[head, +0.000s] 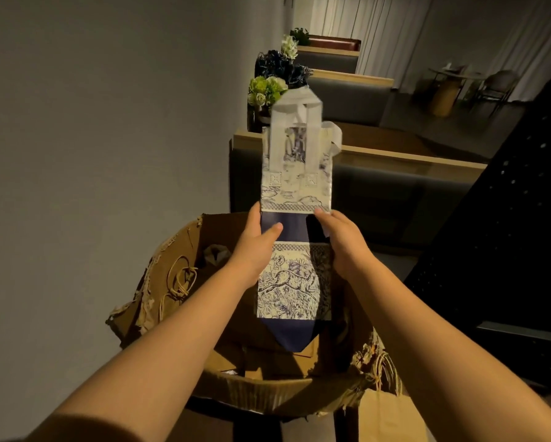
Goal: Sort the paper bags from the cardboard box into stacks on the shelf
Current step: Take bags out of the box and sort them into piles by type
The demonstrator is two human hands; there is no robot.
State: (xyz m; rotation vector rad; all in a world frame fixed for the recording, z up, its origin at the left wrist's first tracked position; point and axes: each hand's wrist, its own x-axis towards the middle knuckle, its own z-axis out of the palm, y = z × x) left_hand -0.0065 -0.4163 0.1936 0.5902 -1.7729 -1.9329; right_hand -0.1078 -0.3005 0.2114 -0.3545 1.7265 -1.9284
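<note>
Arms outstretched; left hand (257,247) and right hand (341,242) gripping flat printed paper bag (288,275) above cardboard box (185,272).

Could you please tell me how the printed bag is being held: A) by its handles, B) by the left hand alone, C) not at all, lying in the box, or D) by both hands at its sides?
D: the left hand and right hand grip the bag at its side edges, above the box, with the handles free.
</note>
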